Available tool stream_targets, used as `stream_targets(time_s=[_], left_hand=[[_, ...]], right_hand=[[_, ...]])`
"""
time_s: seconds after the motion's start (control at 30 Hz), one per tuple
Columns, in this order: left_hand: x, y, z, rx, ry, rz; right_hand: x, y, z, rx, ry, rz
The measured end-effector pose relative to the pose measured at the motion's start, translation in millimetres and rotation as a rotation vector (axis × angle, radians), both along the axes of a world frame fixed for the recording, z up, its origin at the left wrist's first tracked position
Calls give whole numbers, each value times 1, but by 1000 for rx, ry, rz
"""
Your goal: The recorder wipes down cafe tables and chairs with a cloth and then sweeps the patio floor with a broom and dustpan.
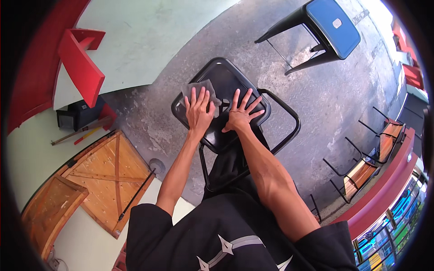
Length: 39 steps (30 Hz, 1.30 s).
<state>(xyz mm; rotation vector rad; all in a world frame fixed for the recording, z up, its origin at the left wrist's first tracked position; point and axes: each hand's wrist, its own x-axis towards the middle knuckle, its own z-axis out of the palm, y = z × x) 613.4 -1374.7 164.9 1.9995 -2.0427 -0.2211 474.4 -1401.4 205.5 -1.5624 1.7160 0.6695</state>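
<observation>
Below me is a black metal stool [226, 74] with a rounded square seat and an opening near its middle, partly covered by my hands. My left hand [198, 110] lies on a grey cloth [186, 88], its fingers stretched out and pressing the cloth onto the left part of the seat. Fingers spread wide, my right hand [240, 113] rests flat on the right side of the same seat, with nothing in it. Bent black tubes [296, 119] stick out past the seat on the right and towards me.
Another metal stool [332, 27] stands at the far right. Wooden panels [101, 176] lean at the lower left, near a black box [83, 113] and a red bracket [81, 67]. Chairs with wooden parts [359, 176] line the right side. The concrete floor [316, 113] is stained.
</observation>
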Motion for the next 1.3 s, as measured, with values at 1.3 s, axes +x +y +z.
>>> stream_targets(time_s=[1.3], left_hand=[[-29,-87,-13,-221,82,-54]], right_hand=[[4,7,-2,-98,-83,-9]])
